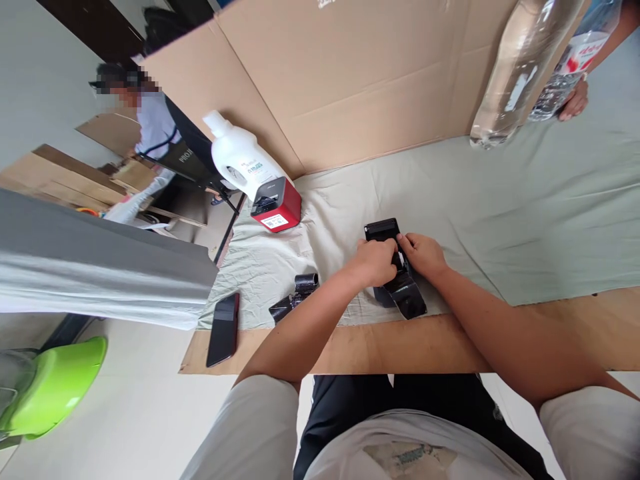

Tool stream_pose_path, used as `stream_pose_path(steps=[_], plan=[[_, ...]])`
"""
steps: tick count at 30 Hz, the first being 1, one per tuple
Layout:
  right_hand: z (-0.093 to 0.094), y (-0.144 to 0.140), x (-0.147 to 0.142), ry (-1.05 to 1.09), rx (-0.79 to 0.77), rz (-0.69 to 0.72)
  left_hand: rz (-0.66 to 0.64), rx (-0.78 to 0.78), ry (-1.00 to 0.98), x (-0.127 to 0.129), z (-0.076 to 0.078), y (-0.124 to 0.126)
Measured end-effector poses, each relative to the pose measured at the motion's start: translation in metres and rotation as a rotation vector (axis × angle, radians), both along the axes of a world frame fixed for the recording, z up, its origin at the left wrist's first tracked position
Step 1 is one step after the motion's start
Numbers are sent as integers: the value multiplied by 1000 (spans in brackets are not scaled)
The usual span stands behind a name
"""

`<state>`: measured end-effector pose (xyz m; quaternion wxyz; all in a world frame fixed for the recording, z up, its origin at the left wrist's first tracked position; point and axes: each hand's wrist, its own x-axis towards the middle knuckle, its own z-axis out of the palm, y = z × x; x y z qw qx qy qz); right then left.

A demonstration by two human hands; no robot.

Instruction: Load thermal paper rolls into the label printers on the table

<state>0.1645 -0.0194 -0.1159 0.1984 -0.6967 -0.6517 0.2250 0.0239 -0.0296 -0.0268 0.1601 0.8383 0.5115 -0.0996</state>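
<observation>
Right now both hands are on the black device [395,273] lying on the green cloth [500,200] near the front edge of the counter [410,347]. The left hand [376,261] has its grip closed over the middle of the device from the left, fingers curled tight on top. The right hand [423,255] meets it from the right, fingertips pinching at a small white part in the device's centre; its grip is narrow and on the device too. The device's far end pokes out beyond the knuckles, its glossy near end points toward the counter's edge.

Just left of the hands, a smaller black part [296,298] lies on the cloth, and a dark phone [223,329] lies flat past that, half off the cloth. Further back stands a red and black box [277,205] with a white jug [240,157] touching behind it. A cardboard sheet [350,73] walls the rear. Top right, another person's hand [574,101] holds a clear plastic bottle [520,67].
</observation>
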Motion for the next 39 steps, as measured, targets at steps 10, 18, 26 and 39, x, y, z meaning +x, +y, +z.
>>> stream_pose_path(steps=[10,18,26,39], plan=[[-1,0,0,-5,11,17,41,-29,33,3,7,-3],[-1,0,0,-4,5,21,63,-56,30,3,9,-3],[1,0,0,-19,-9,21,47,19,41,10,-6,-4],[0,-1,-1,-47,19,18,299,104,-615,-16,-55,-11]])
